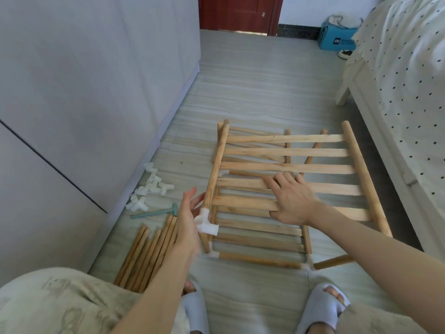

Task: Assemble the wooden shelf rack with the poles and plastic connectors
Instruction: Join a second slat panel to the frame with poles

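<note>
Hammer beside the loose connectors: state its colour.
Pale teal hammer, clearest in the head view.

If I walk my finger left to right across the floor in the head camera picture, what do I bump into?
White plastic connectors → green mallet → loose poles → left hand → connector on the pole end → right hand on the shelf panel → bed.

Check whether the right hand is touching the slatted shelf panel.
Touching. The head view shows the right hand lying flat on the slatted shelf panel, fingers spread across its slats and thumb against one slat's near edge.
</note>
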